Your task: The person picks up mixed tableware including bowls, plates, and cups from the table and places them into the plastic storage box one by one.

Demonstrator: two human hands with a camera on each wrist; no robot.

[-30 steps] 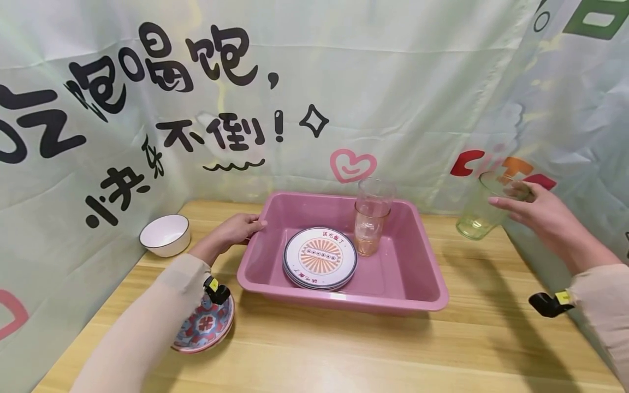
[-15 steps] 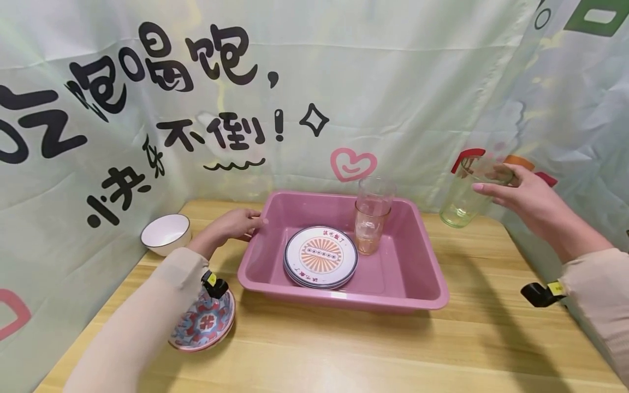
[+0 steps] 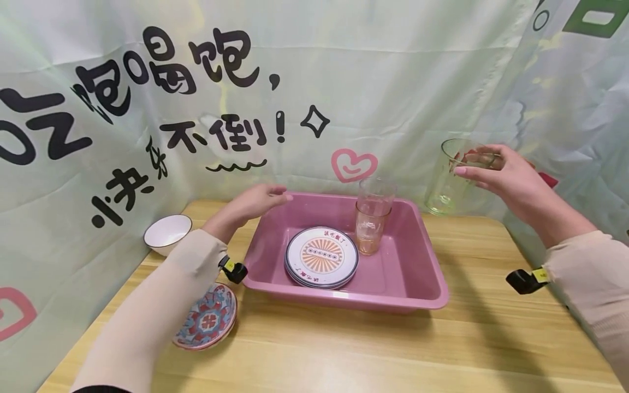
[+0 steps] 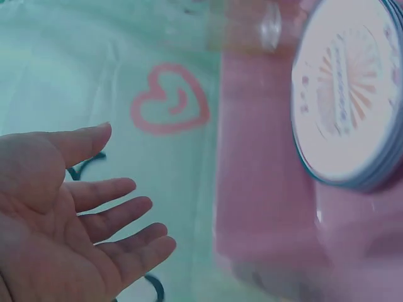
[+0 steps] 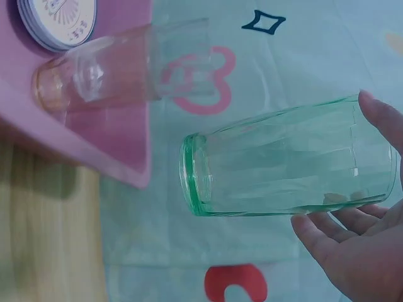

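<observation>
My right fingers (image 5: 312, 239) pinching green glass tumbler (image 3: 444, 185) near rim, up in air right of pink tub (image 3: 344, 299) (plates (image 3: 321, 256), nested tumblers (image 3: 372, 228) inside). Left fingers (image 4: 119, 215) kinda loosely spread, near tub's left end.

The left hand (image 3: 255, 203) has let go of the pink basin (image 3: 344, 299) — it now hovers above the left rim, fingers extended. The right hand (image 3: 516, 177) has carried the green glass (image 3: 442, 188) higher and leftward, nearer the basin's right side — its base farther above the table (image 3: 472, 232).
</observation>
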